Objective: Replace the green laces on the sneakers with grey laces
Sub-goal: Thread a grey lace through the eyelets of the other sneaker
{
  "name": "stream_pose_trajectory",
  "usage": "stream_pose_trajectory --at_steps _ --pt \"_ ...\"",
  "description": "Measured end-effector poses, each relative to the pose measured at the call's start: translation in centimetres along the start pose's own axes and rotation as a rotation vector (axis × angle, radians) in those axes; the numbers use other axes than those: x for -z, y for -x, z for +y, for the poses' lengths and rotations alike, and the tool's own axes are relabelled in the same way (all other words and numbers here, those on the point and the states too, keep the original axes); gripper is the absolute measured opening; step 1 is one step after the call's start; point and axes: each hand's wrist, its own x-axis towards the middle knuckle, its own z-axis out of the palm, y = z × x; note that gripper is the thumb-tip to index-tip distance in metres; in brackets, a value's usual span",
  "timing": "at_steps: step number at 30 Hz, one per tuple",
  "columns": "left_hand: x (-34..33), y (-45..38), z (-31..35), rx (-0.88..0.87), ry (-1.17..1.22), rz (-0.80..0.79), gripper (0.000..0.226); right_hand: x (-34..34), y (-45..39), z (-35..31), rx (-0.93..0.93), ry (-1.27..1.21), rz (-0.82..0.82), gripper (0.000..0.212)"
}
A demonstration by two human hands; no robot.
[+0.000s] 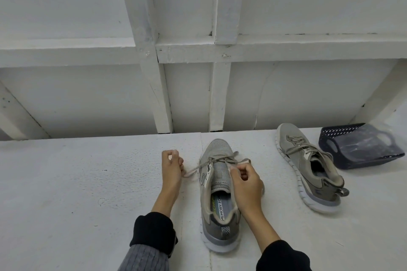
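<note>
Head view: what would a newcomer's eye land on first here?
The centre sneaker, upright on the white surface, with the left hand and right hand each pinching an end of its lace. To its right the second sneaker lies tilted beside a dark basket.

Sneaker (217, 193) left of second sneaker (308, 167); basket (361, 147) rightmost

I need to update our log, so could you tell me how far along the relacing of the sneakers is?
The far sneaker, lying beside the basket, already looks laced in grey. The near sneaker is partly laced: its lower eyelets are threaded, and the left hand and right hand each hold a lace end. Its upper eyelets and the tying are left.
</note>
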Motion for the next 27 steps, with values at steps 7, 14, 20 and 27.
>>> stream_pose_trajectory --at_steps 7,14,20,27 --pt "2.0 -0.7 -2.0 -0.302 -1.076 0.188 0.021 0.0 0.0 -0.2 -0.011 -0.036 -0.004 0.007" --pt "-1.4 1.0 -1.3 -0.471 -0.847 -0.261 0.011 0.0 -0.1 -0.1 -0.008 -0.048 0.000 0.007" --pt "0.6 0.3 -1.6 -0.146 -0.849 0.287 0.018 0.0 0.0 0.1 -0.005 -0.045 -0.011 0.008" --pt "1.7 -0.4 -2.5 -0.243 -1.017 0.175 0.024 -0.1 -0.5 0.4 -0.015 -0.063 -0.054 0.007"
